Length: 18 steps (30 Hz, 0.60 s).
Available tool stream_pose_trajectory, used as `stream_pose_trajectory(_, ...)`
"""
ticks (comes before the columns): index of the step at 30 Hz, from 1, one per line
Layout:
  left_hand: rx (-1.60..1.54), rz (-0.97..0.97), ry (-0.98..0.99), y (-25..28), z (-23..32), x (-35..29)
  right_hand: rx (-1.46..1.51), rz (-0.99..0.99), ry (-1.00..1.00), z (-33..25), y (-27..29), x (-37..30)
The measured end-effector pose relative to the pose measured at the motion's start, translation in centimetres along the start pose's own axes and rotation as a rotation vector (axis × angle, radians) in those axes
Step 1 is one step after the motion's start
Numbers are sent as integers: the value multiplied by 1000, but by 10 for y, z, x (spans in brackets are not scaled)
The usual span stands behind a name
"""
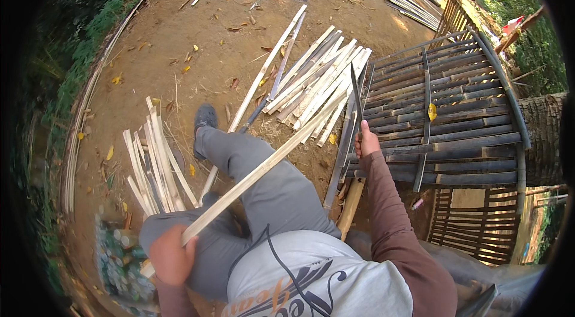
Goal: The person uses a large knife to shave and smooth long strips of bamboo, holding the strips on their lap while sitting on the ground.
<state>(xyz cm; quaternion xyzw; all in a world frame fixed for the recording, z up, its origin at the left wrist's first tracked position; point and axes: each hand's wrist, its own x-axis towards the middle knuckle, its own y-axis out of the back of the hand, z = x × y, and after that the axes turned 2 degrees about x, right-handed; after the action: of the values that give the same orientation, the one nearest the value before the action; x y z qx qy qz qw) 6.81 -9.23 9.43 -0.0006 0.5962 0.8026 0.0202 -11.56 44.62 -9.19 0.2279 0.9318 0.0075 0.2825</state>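
Observation:
My left hand [172, 252] is closed around the lower end of a long, pale split bamboo strip [257, 174]. The strip slants up and to the right across my legs, its far end over a pile of similar strips [326, 80]. On the right, my right hand [368, 139] grips a machete [357, 92] whose dark, narrow blade points away from me. That blade stands beside the pile, near the strip's far end; whether the two touch I cannot tell. A smaller bundle of pale strips [160, 164] lies on the ground to the left of my legs.
A dark bamboo slatted platform [455, 116] stands close on the right, by a tree trunk [542, 137]. Clear and green bottles [120, 257] are heaped at lower left. Long poles [96, 101] edge the dirt ground [173, 35]; more strips [407, 2] lie at the far right.

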Motion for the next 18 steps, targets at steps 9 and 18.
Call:
stream_pose_trajectory(9,226,-104,39,-10,18,-1,-686,-289,521,-4,-63,-105)
stream_pose_trajectory(18,101,-161,34,-33,39,3,-1001,-560,775,-4,-101,-184)
